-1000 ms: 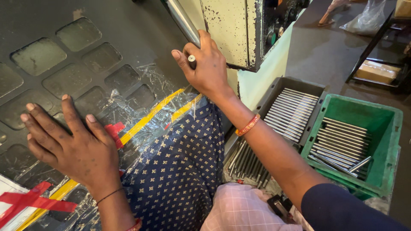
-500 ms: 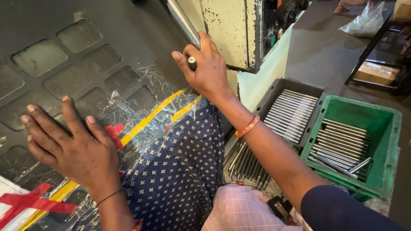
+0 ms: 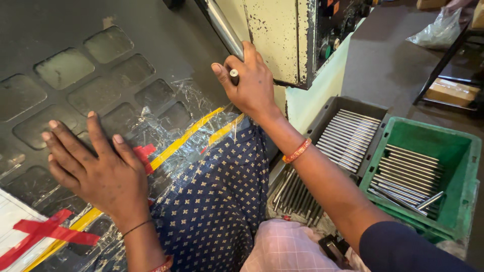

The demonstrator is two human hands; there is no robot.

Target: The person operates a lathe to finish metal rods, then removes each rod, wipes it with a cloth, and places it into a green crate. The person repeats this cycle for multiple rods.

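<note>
My right hand (image 3: 250,83) is shut on a short metal rod (image 3: 234,76), whose dark end shows between thumb and fingers. It holds the rod against the machine, just below a long shiny steel bar (image 3: 220,25) slanting up to the top edge. My left hand (image 3: 93,166) lies flat with fingers spread on the dark machine surface (image 3: 65,70), beside crinkled clear plastic with yellow tape (image 3: 184,136) and a red tape patch (image 3: 143,151). It holds nothing.
A grey tray (image 3: 348,133) of metal rods sits at right, with a green crate (image 3: 456,166) of more rods beside it. Loose rods (image 3: 295,194) lie below the tray. A cream machine housing (image 3: 275,40) stands above my right hand. Blue patterned cloth (image 3: 217,201) covers my lap.
</note>
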